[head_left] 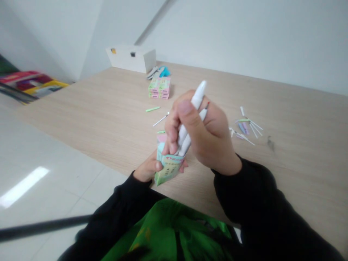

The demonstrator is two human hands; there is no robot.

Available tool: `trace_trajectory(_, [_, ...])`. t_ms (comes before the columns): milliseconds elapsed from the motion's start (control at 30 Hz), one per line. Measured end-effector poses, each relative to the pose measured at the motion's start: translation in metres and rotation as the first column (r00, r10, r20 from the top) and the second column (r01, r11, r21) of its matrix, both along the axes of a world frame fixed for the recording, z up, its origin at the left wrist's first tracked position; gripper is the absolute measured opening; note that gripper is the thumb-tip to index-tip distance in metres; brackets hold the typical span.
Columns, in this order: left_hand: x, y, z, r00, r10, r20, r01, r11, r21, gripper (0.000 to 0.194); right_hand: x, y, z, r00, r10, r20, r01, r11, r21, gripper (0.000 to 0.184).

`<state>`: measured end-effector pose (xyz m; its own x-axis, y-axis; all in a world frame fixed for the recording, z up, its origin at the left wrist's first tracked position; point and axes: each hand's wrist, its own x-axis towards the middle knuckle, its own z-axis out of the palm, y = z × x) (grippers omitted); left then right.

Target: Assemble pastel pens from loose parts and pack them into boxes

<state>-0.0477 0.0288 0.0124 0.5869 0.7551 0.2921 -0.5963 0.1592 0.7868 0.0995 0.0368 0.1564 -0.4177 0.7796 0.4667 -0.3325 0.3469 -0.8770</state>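
My left hand [146,167] is closed around a small green-and-blue cardboard box [169,170], tilted, with its open top facing up and a pink flap behind it. Above the box, my right hand [209,137] pinches white marker pens [198,97] between thumb and fingers. At least two pens show; the thicker has a rounded white end, and the other has a thin tip with a bit of red. Their lower ends are at the box's mouth, and I cannot tell how far inside they reach. The fingertips of my right hand touch the box's opening.
On the table, several pink-and-green boxes [159,88] are stacked before a grey and blue bundle [163,71] and a white carton [132,58]. A green stick [152,108] and a thin white stick [161,119] lie left. Several thin sticks and caps [246,125] are scattered right.
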Motion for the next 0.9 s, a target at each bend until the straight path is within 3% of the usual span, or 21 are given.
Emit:
trace_trajectory(100, [-0.001,0.000,-0.003,0.999,0.046,0.024,-0.046,0.999,-0.007,0.060,0.004,-0.001,-0.004,0.982,-0.111,0.155,0.076,0.973,0.216,0.023])
trace_trajectory(200, [-0.004,0.000,-0.009,0.998,0.060,0.016,-0.059,0.997,-0.043,0.070,0.012,0.000,-0.002,0.915,-0.296,0.275,0.157,0.888,0.433,0.005])
trace_trajectory(267, [-0.006,0.001,-0.014,0.999,0.040,-0.007,-0.041,0.997,-0.064,0.081,0.017,0.002,-0.001,0.885,-0.367,0.287,0.191,0.847,0.496,0.008])
trace_trajectory(433, [-0.007,0.004,-0.019,0.999,0.009,-0.050,-0.011,0.999,-0.053,0.090,0.023,0.008,-0.007,0.841,-0.422,0.338,0.202,0.825,0.527,0.008])
trace_trajectory(633, [-0.008,0.003,-0.004,0.996,0.071,-0.056,-0.070,0.997,0.008,0.070,0.032,0.002,-0.011,0.833,-0.414,0.367,0.133,0.793,0.594,0.010])
trace_trajectory(733, [-0.009,0.003,0.000,0.994,0.084,-0.064,-0.083,0.996,0.018,0.070,0.035,-0.004,-0.012,0.792,-0.475,0.385,0.169,0.775,0.609,0.015])
trace_trajectory(900, [-0.013,0.006,-0.010,0.996,0.072,-0.052,-0.068,0.995,0.073,0.083,0.037,-0.004,-0.017,0.799,-0.478,0.366,0.293,0.840,0.457,0.021])
